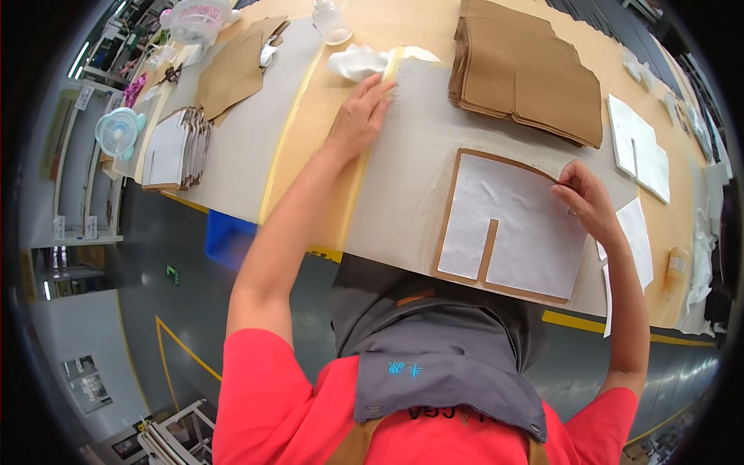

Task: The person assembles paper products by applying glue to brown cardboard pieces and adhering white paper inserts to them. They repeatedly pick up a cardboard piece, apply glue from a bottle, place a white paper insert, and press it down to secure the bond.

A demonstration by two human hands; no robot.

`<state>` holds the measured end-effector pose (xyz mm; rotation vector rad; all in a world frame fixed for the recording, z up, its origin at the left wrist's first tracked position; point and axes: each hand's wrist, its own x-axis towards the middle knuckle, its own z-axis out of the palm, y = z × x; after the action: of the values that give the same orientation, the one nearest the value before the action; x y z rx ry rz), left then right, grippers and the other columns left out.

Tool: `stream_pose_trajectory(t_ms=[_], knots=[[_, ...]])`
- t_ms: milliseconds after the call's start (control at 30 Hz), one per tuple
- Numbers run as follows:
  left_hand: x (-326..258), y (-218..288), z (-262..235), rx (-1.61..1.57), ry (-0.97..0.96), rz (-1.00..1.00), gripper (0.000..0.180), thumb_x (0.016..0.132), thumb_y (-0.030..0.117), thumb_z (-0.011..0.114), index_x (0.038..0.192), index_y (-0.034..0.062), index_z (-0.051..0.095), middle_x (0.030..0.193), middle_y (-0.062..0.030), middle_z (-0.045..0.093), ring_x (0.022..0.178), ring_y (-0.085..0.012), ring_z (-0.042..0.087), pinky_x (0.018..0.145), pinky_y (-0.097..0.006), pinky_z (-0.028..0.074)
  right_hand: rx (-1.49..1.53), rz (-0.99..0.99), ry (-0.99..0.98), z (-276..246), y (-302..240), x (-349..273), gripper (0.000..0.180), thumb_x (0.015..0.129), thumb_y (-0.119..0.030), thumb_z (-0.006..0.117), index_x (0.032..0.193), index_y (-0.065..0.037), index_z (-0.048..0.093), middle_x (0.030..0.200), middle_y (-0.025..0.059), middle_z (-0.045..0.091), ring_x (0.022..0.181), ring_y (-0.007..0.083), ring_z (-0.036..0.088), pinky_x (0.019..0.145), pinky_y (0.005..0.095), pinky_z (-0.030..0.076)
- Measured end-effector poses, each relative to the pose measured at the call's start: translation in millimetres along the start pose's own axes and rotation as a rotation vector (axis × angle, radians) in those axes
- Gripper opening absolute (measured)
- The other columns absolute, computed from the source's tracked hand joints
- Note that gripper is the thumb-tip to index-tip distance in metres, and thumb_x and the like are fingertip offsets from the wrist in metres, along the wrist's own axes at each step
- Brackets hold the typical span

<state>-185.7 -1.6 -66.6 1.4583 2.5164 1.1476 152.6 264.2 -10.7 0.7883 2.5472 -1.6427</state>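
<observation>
In front of me on the table lies a brown sheet panel [490, 252] faced with a white layer, a narrow brown slot running up from its near edge. My right hand [589, 200] pinches the panel's far right corner, which lifts slightly. My left hand [363, 116] rests to the far left of it, fingers stretched out and holding nothing. The fingertips lie at the edge of a grey board [411, 147], near a crumpled white cloth [359, 62]. Beyond the panel is a thick stack of brown sheets [515, 74].
White slotted pieces [639, 147] and white sheets [637, 236] lie to the right, beside a yellowish bottle [677, 267]. On the left are stacked white-faced panels [167, 151], loose brown sheets [232, 70] and a small fan [118, 132]. A clear plastic container [333, 23] stands farther back.
</observation>
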Motion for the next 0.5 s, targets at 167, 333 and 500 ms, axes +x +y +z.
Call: stream_pose_trajectory(t_ms=[167, 333, 500], knots=[[-14.3, 37.6, -14.9, -0.553, -0.045, -0.305, 0.044, 0.102, 0.019, 0.059, 0.142, 0.0027, 0.056, 0.141, -0.0138, 0.058, 0.126, -0.0224, 0.059, 0.108, -0.036, 0.045, 0.073, -0.162, 0.052, 25.0, -23.2, -14.6, 0.015, 0.097, 0.001, 0.062, 0.1, -0.005, 0.05, 0.087, -0.0034, 0.054, 0.083, 0.0042, 0.05, 0.075, 0.0195, 0.043], [-106.5, 49.5, -39.4, -1.38, -0.305, -0.514, 0.046, 0.101, 0.023, 0.064, 0.14, -0.002, 0.056, 0.138, -0.0125, 0.06, 0.122, -0.0177, 0.06, 0.105, -0.034, 0.048, 0.173, -0.276, 0.03, 55.7, -74.0, 15.3, 0.012, 0.099, -0.006, 0.063, 0.1, -0.006, 0.052, 0.087, -0.0036, 0.055, 0.082, 0.0028, 0.05, 0.072, 0.0194, 0.043], [-123.1, 51.2, -66.6, -1.026, -0.128, -0.744, 0.044, 0.094, 0.012, 0.073, 0.134, -0.0004, 0.06, 0.12, -0.0069, 0.07, 0.103, -0.0123, 0.066, 0.093, -0.031, 0.054, 0.342, -0.147, -0.004, 114.0, -102.1, 85.5, 0.019, 0.099, -0.022, 0.067, 0.102, -0.005, 0.058, 0.09, -0.001, 0.063, 0.079, 0.0036, 0.053, 0.068, 0.0215, 0.045]])
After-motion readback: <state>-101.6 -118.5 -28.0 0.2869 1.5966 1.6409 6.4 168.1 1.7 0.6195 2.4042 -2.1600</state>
